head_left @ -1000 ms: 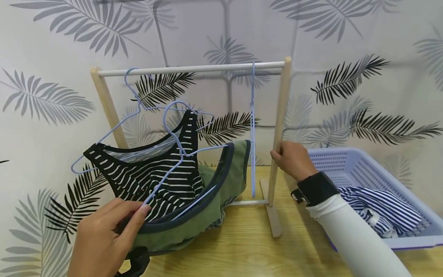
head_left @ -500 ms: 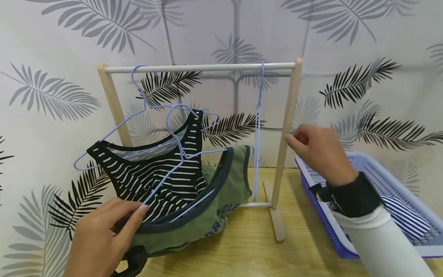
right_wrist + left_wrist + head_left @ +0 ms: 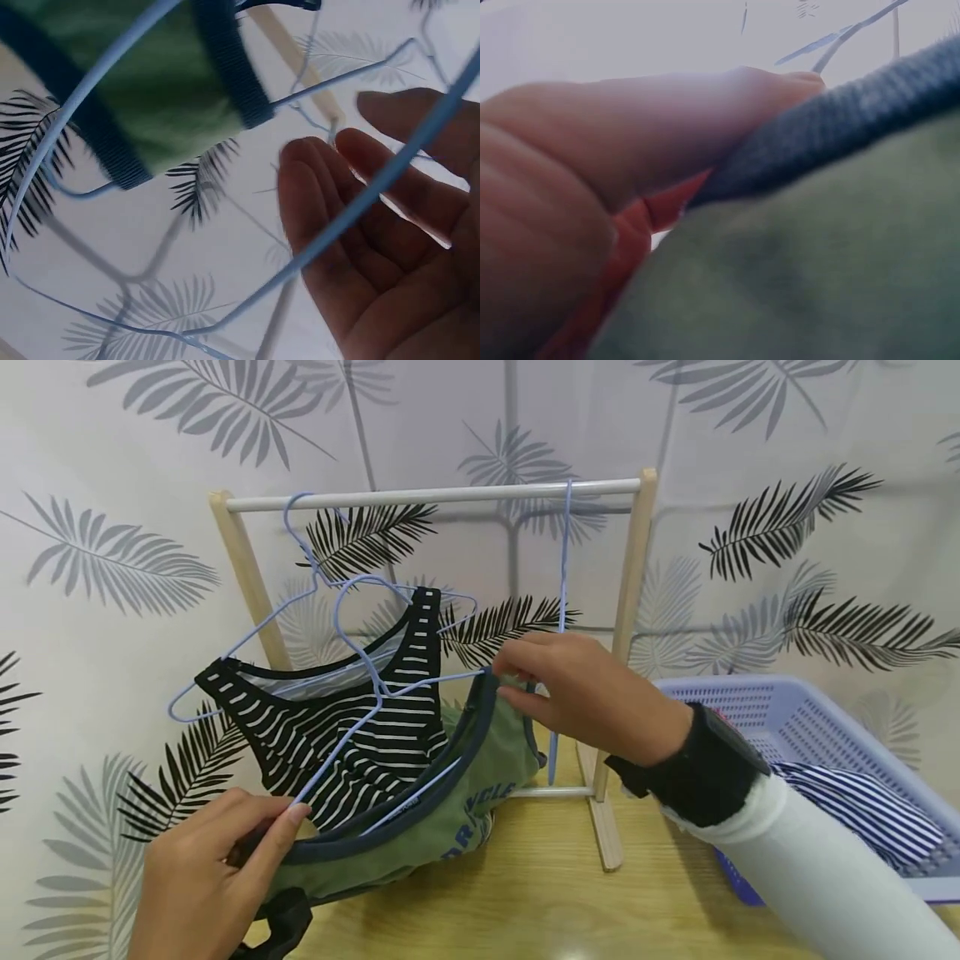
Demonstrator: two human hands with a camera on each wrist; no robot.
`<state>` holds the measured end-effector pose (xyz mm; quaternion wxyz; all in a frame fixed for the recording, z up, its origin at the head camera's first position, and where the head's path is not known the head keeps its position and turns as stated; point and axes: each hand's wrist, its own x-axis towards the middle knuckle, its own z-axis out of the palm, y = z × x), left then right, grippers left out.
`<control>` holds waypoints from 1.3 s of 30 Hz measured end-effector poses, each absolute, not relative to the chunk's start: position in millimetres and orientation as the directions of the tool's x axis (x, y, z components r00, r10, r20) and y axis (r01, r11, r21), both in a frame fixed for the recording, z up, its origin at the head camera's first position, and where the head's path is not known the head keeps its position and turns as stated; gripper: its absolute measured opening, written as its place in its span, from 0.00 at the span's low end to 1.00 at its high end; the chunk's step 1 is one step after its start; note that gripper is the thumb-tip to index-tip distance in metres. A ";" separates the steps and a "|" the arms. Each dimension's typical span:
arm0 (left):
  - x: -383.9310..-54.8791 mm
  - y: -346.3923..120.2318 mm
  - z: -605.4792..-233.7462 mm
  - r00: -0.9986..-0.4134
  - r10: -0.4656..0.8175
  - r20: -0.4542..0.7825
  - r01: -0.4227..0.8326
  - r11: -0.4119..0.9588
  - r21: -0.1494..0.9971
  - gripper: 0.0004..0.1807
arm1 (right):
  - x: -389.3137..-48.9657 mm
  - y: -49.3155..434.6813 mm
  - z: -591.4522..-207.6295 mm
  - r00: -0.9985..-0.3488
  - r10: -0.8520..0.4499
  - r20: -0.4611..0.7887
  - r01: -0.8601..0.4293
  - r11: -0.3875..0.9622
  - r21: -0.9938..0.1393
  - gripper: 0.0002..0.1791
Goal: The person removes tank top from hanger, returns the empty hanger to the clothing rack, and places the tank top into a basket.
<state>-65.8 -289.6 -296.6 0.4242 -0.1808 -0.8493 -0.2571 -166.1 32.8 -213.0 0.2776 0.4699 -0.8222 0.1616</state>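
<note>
Watching remotely, I see a green top (image 3: 442, 831) on a blue hanger (image 3: 381, 696), held above the bench (image 3: 600, 918), in front of the rack, between the left and right ends of its rail (image 3: 465, 494). The left hand (image 3: 213, 860) pinches the hanger's lower, left arm; the right hand (image 3: 581, 689), beside the right strap (image 3: 517, 710), has thumb and fingers apart, gripping nothing. My 2 worries: with the hanger tilted, the top's left side could slide off should that pinch loosen; and the right hand could snag the bare hanger (image 3: 562, 585) just beside it.
</note>
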 end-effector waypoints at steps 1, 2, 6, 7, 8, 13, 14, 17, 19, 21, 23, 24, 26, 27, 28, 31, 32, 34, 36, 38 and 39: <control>-65.3 -289.8 -296.6 -0.571 0.087 0.816 0.525 0.804 0.281 0.09 | -170.0 32.4 -212.1 -0.432 -0.692 0.578 -0.850 0.527 -0.004 0.08; -64.8 -290.1 -296.7 -0.565 0.088 0.820 0.527 0.804 0.277 0.09 | -173.5 32.3 -211.1 -0.459 -0.695 0.553 -0.837 0.547 -0.006 0.08; -63.0 -290.7 -296.7 -0.556 0.090 0.826 0.525 0.809 0.265 0.09 | -183.4 34.8 -208.0 -0.538 -0.686 0.490 -0.784 0.620 0.006 0.07; -62.7 -290.5 -296.8 -0.555 0.092 0.827 0.526 0.809 0.263 0.09 | -185.0 35.9 -207.4 -0.557 -0.680 0.477 -0.772 0.636 0.005 0.07; -62.4 -290.1 -296.9 -0.556 0.093 0.826 0.526 0.809 0.263 0.09 | -186.5 37.2 -207.1 -0.576 -0.672 0.465 -0.758 0.652 0.004 0.07; -62.2 -287.1 -297.4 -0.555 0.115 0.824 0.538 0.805 0.251 0.09 | -191.1 43.9 -206.9 -0.639 -0.647 0.416 -0.711 0.704 0.001 0.06; -62.3 -286.4 -297.3 -0.551 0.122 0.825 0.545 0.802 0.246 0.09 | -191.6 44.7 -206.9 -0.643 -0.647 0.410 -0.709 0.705 0.000 0.05; -62.4 -285.0 -296.8 -0.540 0.135 0.831 0.561 0.793 0.237 0.09 | -192.8 46.7 -207.0 -0.632 -0.660 0.406 -0.720 0.694 0.006 0.03; -62.6 -284.4 -296.2 -0.536 0.140 0.833 0.568 0.789 0.233 0.08 | -193.1 47.5 -207.2 -0.617 -0.671 0.413 -0.730 0.683 0.019 0.10; -62.8 -284.0 -295.7 -0.534 0.139 0.834 0.567 0.790 0.232 0.08 | -193.5 48.1 -207.5 -0.599 -0.680 0.423 -0.736 0.676 0.043 0.15; -63.0 -283.9 -295.6 -0.536 0.140 0.832 0.563 0.794 0.230 0.08 | -193.8 48.8 -207.7 -0.583 -0.688 0.432 -0.735 0.673 0.081 0.18; -63.2 -283.9 -295.7 -0.537 0.140 0.832 0.562 0.795 0.229 0.08 | -193.8 49.0 -207.9 -0.576 -0.690 0.438 -0.733 0.673 0.098 0.18; -64.1 -285.0 -296.9 -0.537 0.138 0.832 0.562 0.794 0.231 0.08 | -194.7 48.8 -208.4 -0.570 -0.694 0.440 -0.724 0.677 0.129 0.18; -64.4 -285.9 -297.6 -0.539 0.139 0.831 0.563 0.793 0.233 0.08 | -195.1 49.0 -208.8 -0.571 -0.694 0.438 -0.720 0.680 0.140 0.18; -64.4 -287.0 -298.2 -0.541 0.140 0.829 0.565 0.791 0.235 0.08 | -195.4 49.2 -209.3 -0.574 -0.693 0.436 -0.714 0.684 0.148 0.18; -64.4 -291.1 -299.8 -0.540 0.137 0.830 0.579 0.777 0.248 0.10 | -196.2 50.3 -210.6 -0.589 -0.686 0.428 -0.705 0.694 0.144 0.18; -64.1 -292.7 -300.2 -0.544 0.133 0.828 0.583 0.770 0.260 0.10 | -196.2 50.8 -211.0 -0.591 -0.685 0.426 -0.705 0.695 0.140 0.18; -63.9 -296.1 -300.9 -0.547 0.127 0.827 0.589 0.761 0.273 0.11 | -196.3 52.1 -211.7 -0.595 -0.681 0.426 -0.700 0.700 0.142 0.19; -64.8 -299.0 -301.9 -0.535 0.123 0.836 0.604 0.748 0.276 0.12 | -196.3 53.2 -212.1 -0.595 -0.680 0.428 -0.696 0.703 0.148 0.19; -66.3 -301.6 -302.9 -0.517 0.125 0.847 0.620 0.736 0.270 0.11 | -195.9 54.3 -212.1 -0.596 -0.678 0.430 -0.690 0.706 0.159 0.20; -67.1 -302.7 -303.7 -0.504 0.126 0.854 0.629 0.732 0.263 0.11 | -195.8 54.5 -212.1 -0.598 -0.677 0.430 -0.686 0.709 0.163 0.20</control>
